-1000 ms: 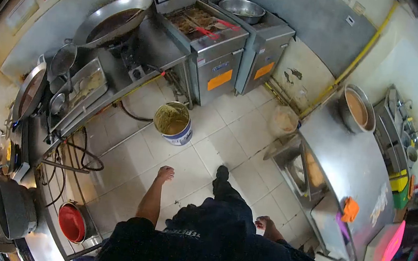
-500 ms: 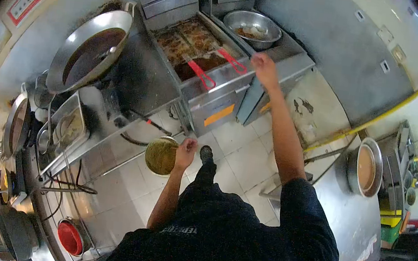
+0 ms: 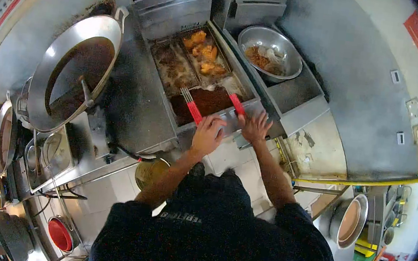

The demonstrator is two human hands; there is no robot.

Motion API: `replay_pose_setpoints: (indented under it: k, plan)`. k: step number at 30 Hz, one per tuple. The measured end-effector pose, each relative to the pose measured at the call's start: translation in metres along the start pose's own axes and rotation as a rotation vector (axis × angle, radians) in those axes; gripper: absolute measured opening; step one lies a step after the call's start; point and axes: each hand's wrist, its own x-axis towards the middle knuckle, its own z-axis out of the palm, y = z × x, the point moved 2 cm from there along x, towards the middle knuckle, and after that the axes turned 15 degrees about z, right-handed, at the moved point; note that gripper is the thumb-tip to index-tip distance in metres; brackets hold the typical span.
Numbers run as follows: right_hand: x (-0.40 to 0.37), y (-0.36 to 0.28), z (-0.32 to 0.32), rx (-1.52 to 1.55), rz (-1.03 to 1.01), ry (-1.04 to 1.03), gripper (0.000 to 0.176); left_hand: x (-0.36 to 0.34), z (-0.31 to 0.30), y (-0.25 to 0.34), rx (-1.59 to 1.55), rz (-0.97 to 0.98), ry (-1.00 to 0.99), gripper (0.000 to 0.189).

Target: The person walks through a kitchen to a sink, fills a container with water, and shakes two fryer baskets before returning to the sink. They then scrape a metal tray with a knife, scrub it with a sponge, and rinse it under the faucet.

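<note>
Two wire fry baskets with red handles sit side by side in a fryer (image 3: 206, 112) of dark oil. My left hand (image 3: 208, 136) is at the end of the left red handle (image 3: 194, 112), fingers curled over it and covering its tip. Beside it, my right hand (image 3: 255, 128) has spread fingers, its thumb side against the right red handle (image 3: 236, 103). Golden fried pieces (image 3: 208, 53) show in the right basket. Foaming oil (image 3: 174, 63) covers what lies in the left basket.
A metal bowl (image 3: 291, 62) with brown crumbs stands right of the fryer. To the left is a large wok (image 3: 43, 76) of dark liquid with a ladle handle (image 3: 87, 95). A round container (image 3: 147, 173) stands low on my left, and a yellow pipe (image 3: 370, 180) runs along the right.
I have moved closer to the fryer. Both hands have come to the red handles, the left from low down, the right from beside the bowl. Golden pieces now show in the right basket.
</note>
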Motion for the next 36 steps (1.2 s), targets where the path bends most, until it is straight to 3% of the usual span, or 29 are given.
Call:
replay_pose_setpoints:
  k: [3, 7, 8, 10, 14, 16, 17, 20, 23, 26, 29, 31, 36]
  plan:
    - [0.043, -0.033, -0.062, 0.244, -0.047, 0.165, 0.066, 0.014, 0.011, -0.015, -0.017, 0.060, -0.084, 0.022]
    - [0.048, -0.038, -0.040, 0.205, -0.048, 0.226, 0.068, 0.028, 0.016, -0.027, -0.007, 0.026, -0.149, 0.022]
    - [0.033, -0.028, -0.007, 0.084, -0.086, 0.152, 0.071, 0.034, 0.015, -0.026, 0.021, 0.024, -0.127, 0.021]
    - [0.018, -0.021, 0.000, 0.141, -0.080, 0.007, 0.073, 0.048, 0.012, -0.022, 0.032, 0.028, -0.115, 0.021]
    - [0.019, -0.015, 0.009, 0.169, -0.069, -0.014, 0.074, 0.056, 0.015, -0.009, 0.093, 0.028, -0.098, 0.024]
    - [0.029, -0.021, -0.008, 0.199, -0.121, -0.020, 0.071, 0.026, 0.036, -0.011, 0.160, 0.083, -0.224, 0.030]
    - [0.032, -0.026, -0.029, 0.239, -0.181, 0.107, 0.069, -0.003, 0.051, -0.019, 0.164, 0.052, -0.438, 0.033]
    - [0.048, -0.038, -0.067, 0.291, -0.170, 0.117, 0.069, -0.039, 0.077, -0.026, 0.164, -0.022, -0.497, 0.033]
    - [0.044, -0.038, -0.062, 0.289, -0.194, 0.104, 0.068, -0.036, 0.078, -0.024, 0.196, -0.019, -0.408, 0.030]
    - [0.020, -0.010, -0.009, 0.298, -0.214, 0.161, 0.068, -0.022, 0.071, -0.031, 0.177, -0.023, -0.334, 0.030]
    - [0.017, 0.001, 0.009, 0.207, -0.181, 0.018, 0.068, 0.007, 0.047, -0.023, 0.130, -0.061, -0.257, 0.030]
    - [0.026, -0.006, 0.002, 0.179, -0.194, 0.020, 0.068, 0.016, 0.031, -0.017, 0.098, 0.047, -0.250, 0.030]
    - [0.045, -0.033, -0.052, 0.267, -0.268, 0.217, 0.067, -0.044, 0.066, -0.026, 0.139, -0.011, -0.392, 0.029]
